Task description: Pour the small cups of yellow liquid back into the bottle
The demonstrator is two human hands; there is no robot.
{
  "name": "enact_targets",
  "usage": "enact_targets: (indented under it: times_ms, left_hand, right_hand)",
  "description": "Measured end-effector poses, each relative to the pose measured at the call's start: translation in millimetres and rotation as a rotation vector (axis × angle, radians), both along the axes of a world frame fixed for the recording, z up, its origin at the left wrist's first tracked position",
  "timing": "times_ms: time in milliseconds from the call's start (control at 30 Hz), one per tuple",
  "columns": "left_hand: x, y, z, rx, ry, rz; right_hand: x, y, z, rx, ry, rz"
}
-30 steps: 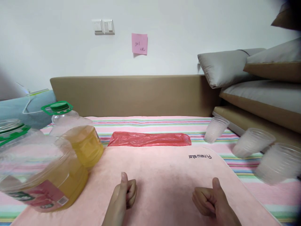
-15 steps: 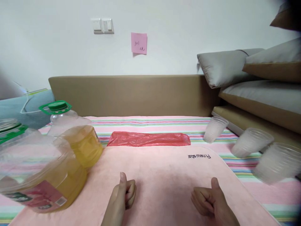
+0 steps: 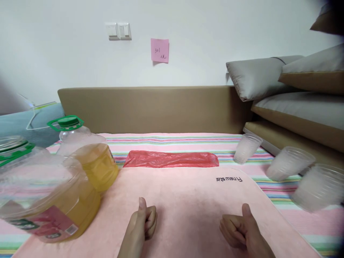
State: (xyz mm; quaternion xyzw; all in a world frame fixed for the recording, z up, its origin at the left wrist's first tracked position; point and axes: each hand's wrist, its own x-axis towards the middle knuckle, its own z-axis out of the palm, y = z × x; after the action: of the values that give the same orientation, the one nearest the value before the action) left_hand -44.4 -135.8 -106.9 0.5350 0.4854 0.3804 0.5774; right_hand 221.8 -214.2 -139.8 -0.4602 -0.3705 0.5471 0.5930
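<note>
Over the pink mat [image 3: 185, 193] I hold both hands in fists with the thumbs up. My left hand [image 3: 142, 222] is left of the middle, with nothing in its curled fingers. My right hand [image 3: 239, 227] mirrors it on the right, also holding nothing. To the left stand two clear plastic jugs with yellow liquid: a near jug [image 3: 86, 211] with a pink label, and a far jug [image 3: 103, 172] with a green cap and handle. A folded red plastic bag [image 3: 172, 159] lies along the mat's far edge.
On the right stand three clear plastic cups: a far cup [image 3: 247, 148], a middle cup [image 3: 288, 163] and a near cup [image 3: 318, 188]. Stacked cushions [image 3: 301, 105] rise behind them. A brown headboard [image 3: 156, 109] borders the striped sheet [image 3: 172, 139] at the back.
The whole view has shifted very slightly, with everything a few pixels further right. Both hands keep the same thumbs-up pose, and no object has moved.
</note>
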Motion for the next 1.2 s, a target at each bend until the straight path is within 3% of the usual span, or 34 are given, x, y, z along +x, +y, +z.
enact_targets:
  times_ms: [467, 700, 1033, 1200]
  left_hand:
    - [-1, -1, -6.8, 0.001, -0.001, 0.011]
    - [4, -3, 3.8, -0.024, 0.007, 0.004]
    - [4, -4, 2.8, -0.049, 0.015, 0.003]
    - [4, -3, -0.5, -0.043, 0.029, 0.001]
  right_hand:
    - [0, -1, 4.9, -0.011, -0.001, 0.020]
    - [-1, 1, -2.2, -0.004, 0.017, -0.011]
    - [-2, -5, 23.6, -0.076, -0.008, 0.033]
    - [0, -5, 22.5, -0.094, -0.015, 0.046]
